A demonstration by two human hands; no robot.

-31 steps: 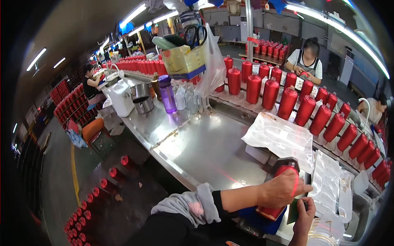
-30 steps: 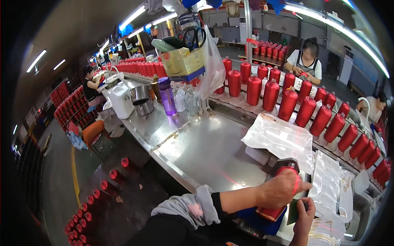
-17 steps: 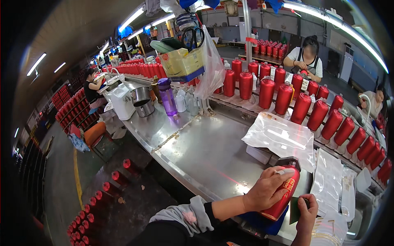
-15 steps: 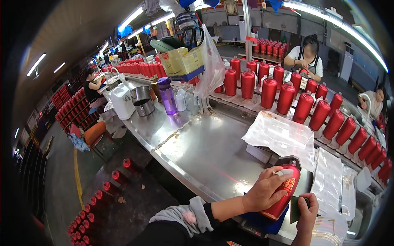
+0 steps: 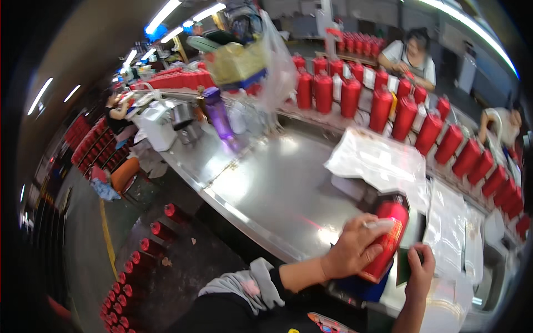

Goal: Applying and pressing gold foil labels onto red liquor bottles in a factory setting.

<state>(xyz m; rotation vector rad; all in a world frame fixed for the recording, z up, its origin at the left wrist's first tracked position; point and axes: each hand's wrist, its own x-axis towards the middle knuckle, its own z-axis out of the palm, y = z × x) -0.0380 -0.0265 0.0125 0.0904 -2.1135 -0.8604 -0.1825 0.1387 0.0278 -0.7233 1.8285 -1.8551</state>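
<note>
A red bottle (image 5: 393, 211) with gold lettering lies tilted, its neck end in a dark holder and its lower end over a blue cloth (image 5: 355, 286). Across its side rests my left hand (image 5: 348, 251), fingers closed on a small white piece (image 5: 380, 226), perhaps cloth, pressed against the lettering. Just right of the bottle's lower end, my right hand (image 5: 420, 269) pinches a thin, flat, dark green piece (image 5: 403, 266). Motion blur softens both hands.
Beyond the steel table (image 5: 266, 188), red bottles (image 5: 382, 108) line a shelf. White sheets (image 5: 377, 161) lie past the holder; a sink (image 5: 491, 283) is at right. A purple bottle (image 5: 218, 114) stands far left. Two co-workers (image 5: 413, 58) sit across, another far left.
The view has shifted slightly and blurred. My left hand stays on the bottle with the white piece; my right hand still holds the green piece, now showing a little apart from the bottle.
</note>
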